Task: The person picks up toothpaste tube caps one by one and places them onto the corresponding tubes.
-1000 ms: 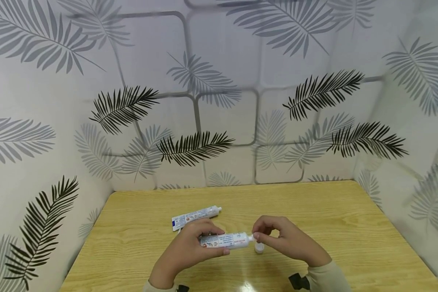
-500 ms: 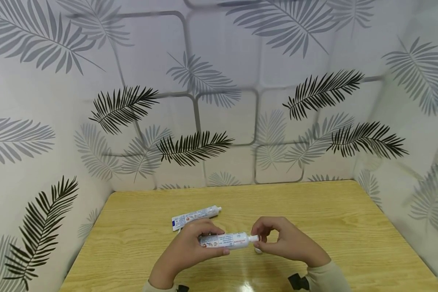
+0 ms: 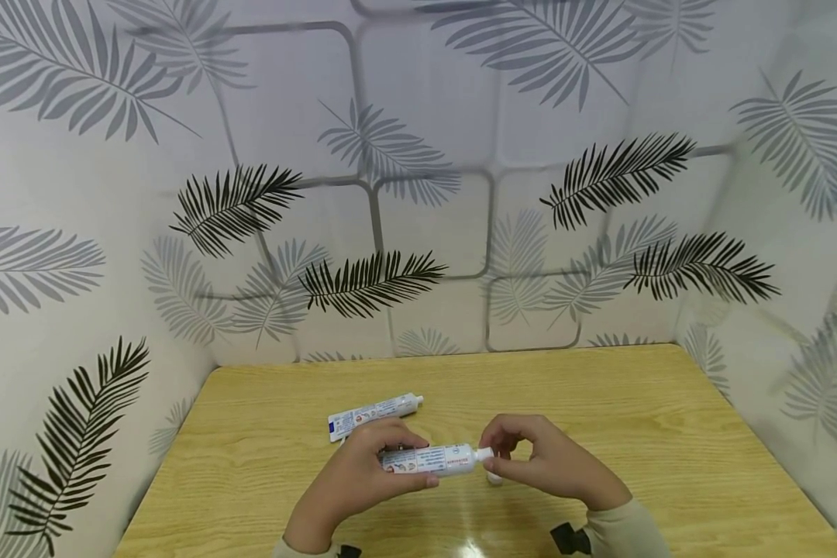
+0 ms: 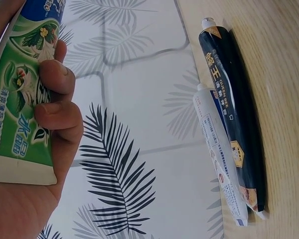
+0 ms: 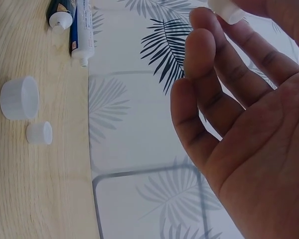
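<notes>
My left hand [image 3: 363, 477] grips a toothpaste tube [image 3: 446, 459] lying level in the air, its nozzle end pointing right. Seen from the left wrist, the tube [image 4: 25, 94] has a green and blue printed front, with curled fingers around its side. At the nozzle end is a small white cap [image 3: 485, 454], which my right hand [image 3: 547, 465] pinches between thumb and forefinger. In the right wrist view the cap [image 5: 229, 11] shows at the top edge, while the other fingers are bent loosely below it.
A black toothpaste tube [image 4: 234, 114] and a white toothpaste tube [image 4: 218, 149] lie side by side on the wooden table [image 3: 600, 395], behind the left hand. Two loose white caps, one larger [image 5: 20, 98] and one smaller [image 5: 39, 133], stand on it too. Leaf-patterned walls enclose the table.
One second ago my right fingers covered the nozzle end. They have since shifted slightly, and the white cap shows there between them. The left hand and tube have stayed in place.
</notes>
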Motion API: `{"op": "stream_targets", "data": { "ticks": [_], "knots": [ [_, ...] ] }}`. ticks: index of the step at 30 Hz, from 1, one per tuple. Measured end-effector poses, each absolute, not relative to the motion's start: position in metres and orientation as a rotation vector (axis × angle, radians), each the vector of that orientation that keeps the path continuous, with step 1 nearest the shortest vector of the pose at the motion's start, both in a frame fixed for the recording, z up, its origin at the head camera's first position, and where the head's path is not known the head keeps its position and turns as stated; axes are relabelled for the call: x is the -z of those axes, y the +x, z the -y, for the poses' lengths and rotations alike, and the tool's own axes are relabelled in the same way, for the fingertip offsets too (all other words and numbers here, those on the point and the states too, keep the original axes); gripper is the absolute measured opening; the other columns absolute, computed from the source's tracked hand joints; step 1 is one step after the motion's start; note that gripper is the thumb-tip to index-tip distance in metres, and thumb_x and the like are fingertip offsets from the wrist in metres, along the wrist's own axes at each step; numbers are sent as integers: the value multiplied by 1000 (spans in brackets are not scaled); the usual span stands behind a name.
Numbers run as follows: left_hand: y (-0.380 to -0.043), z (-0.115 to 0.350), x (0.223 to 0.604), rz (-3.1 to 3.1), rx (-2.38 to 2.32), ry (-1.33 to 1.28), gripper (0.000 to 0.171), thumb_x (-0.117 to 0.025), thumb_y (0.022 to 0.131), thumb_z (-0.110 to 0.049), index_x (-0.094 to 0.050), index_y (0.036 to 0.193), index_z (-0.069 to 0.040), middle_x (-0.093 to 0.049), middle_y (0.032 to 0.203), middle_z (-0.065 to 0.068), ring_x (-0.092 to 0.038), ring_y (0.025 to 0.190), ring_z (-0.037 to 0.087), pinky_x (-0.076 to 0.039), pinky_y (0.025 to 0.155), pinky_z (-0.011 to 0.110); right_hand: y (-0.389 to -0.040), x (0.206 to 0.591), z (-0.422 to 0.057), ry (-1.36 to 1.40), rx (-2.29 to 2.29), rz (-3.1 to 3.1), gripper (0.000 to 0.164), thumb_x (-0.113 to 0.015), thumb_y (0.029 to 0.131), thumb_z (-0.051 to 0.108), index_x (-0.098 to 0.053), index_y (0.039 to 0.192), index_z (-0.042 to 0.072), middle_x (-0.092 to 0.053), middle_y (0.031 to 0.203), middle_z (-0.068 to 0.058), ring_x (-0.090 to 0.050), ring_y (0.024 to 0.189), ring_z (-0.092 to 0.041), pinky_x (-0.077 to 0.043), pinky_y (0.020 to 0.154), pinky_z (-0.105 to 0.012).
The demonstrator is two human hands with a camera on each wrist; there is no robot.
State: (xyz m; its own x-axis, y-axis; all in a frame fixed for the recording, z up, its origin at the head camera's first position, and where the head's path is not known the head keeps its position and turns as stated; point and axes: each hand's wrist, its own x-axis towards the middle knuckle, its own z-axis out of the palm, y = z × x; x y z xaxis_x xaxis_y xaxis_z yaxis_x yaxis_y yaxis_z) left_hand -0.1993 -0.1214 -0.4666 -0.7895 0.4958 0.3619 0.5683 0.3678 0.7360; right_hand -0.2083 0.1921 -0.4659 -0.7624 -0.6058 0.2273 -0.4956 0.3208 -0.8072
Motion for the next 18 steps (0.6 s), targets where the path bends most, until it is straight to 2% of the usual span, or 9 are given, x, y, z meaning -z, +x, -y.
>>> {"op": "stream_targets", "data": {
  "ticks": [11,18],
  "knots": [
    [-199,122,466,2559,1423,-954,35,-94,79,-45,-80,108,-31,-73,108,-16,-65,90,8,-58,77,26,-209,465,-194,-984,1430,-2480,10,-69,106,25,-77,109,25,-74,99,5,-68,84,-11,-57,79,-31],
    [-199,122,466,2563,1410,-937,34,-94,79,-46,-80,108,-32,-72,107,-18,-64,90,8,-57,77,26,-208,464,-194,-1024,1428,-2515,11,-74,102,23,-76,113,22,-74,103,5,-64,83,-8,-57,78,-31]
  ]
}}
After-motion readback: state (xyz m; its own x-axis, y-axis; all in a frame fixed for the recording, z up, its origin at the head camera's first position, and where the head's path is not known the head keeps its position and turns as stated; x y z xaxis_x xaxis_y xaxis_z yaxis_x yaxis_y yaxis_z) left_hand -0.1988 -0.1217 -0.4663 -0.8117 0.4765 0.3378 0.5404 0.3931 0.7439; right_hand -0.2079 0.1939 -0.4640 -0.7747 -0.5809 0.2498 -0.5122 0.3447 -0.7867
